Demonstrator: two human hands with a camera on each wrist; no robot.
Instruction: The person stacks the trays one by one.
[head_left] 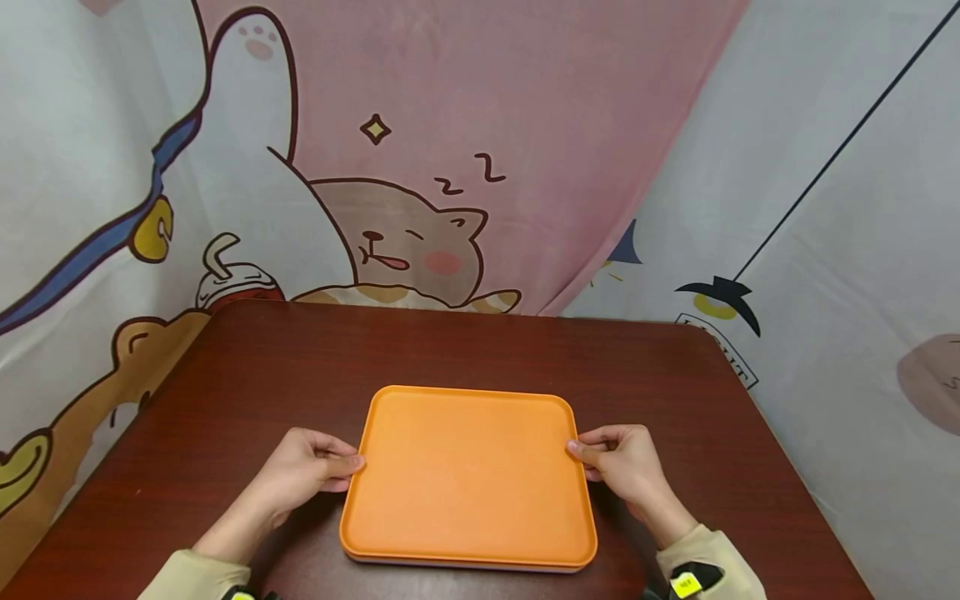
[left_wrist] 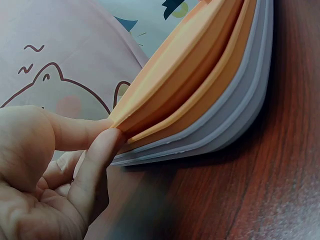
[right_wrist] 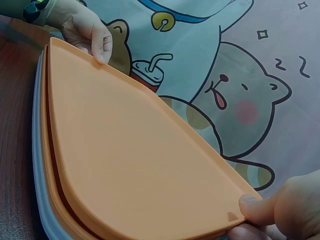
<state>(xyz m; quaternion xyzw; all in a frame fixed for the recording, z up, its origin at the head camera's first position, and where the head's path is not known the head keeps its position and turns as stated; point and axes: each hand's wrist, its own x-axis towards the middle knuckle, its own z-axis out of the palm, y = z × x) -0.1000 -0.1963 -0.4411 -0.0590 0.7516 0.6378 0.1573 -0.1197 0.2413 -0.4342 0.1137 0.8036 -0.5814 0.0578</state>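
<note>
An orange rectangular tray with rounded corners and a low rim tops a stack. In the left wrist view, a second orange tray sits under it with a narrow dark gap between, and grey trays lie beneath. My left hand pinches the top tray's left rim between thumb and fingers. On the opposite side, my right hand pinches the right rim, its thumb on top and fingers below. The lower trays are mostly hidden in the head view.
The stack stands on a dark reddish-brown wooden table, near its front side. Behind the table hangs a cloth printed with cartoon animals, reaching down to the far edge. Both wrists wear dark bands over pale sleeves.
</note>
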